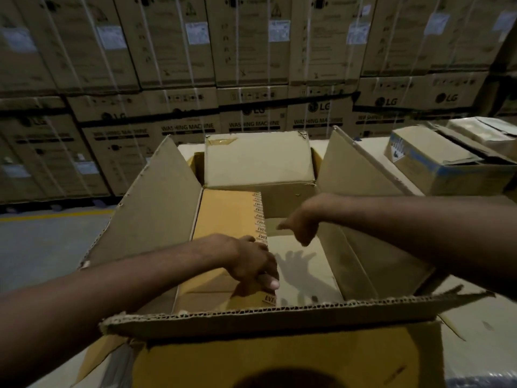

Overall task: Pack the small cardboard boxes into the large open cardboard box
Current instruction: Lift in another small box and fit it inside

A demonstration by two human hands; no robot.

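A large open cardboard box (pixel 251 320) stands right in front of me with its flaps spread. Inside on the left lies a yellow-brown small box (pixel 223 217) with printed tape along its right edge. My left hand (pixel 256 264) holds that box at its near right edge, fingers curled over the side. My right hand (pixel 300 222) hovers above the box's bare right half, fingers hanging loosely and holding nothing. The bare floor of the large box (pixel 305 270) shows under it. Another small box (pixel 258 161) stands at the far end inside.
A box with blue print (pixel 447 163) and an open carton (pixel 484 133) sit on the surface to the right. Stacked washing-machine cartons (pixel 251 65) form a wall behind. Grey floor with a yellow line (pixel 50 233) lies to the left.
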